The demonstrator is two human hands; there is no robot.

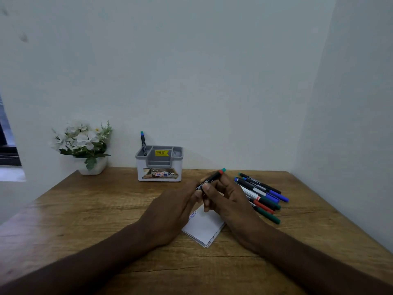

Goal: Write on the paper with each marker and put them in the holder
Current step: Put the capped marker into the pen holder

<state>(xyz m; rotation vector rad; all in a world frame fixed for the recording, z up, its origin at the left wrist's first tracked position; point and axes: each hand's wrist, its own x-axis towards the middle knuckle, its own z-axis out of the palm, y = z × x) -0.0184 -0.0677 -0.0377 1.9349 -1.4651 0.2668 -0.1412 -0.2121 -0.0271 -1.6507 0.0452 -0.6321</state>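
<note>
Both hands meet above the folded white paper (205, 227), which lies on the wooden table (85, 209) directly under the fingers. The left hand (170, 211) and the right hand (228, 200) together hold one black marker (209, 180), fingers curled round its barrel; white lettering on it reads "FABER-CASTELL". Its far end, pointing up and away from the right hand, shows a red band with a teal tip. Which hand holds the cap end is hard to tell, since the fingers overlap.

Just right of the right hand lies a pile of markers (262, 195) with blue, green and red caps; their printing is too small to read. On the paper's edge near the left fingertips is a little blue writing, not legible.

Beyond the left hand stands the grey-and-white holder (159, 165), with a yellow price sticker reading about "49.00" and a front label showing "OP". One teal-tipped marker (143, 143) stands upright in its left compartment. Further left is a flower pot (85, 145).
</note>
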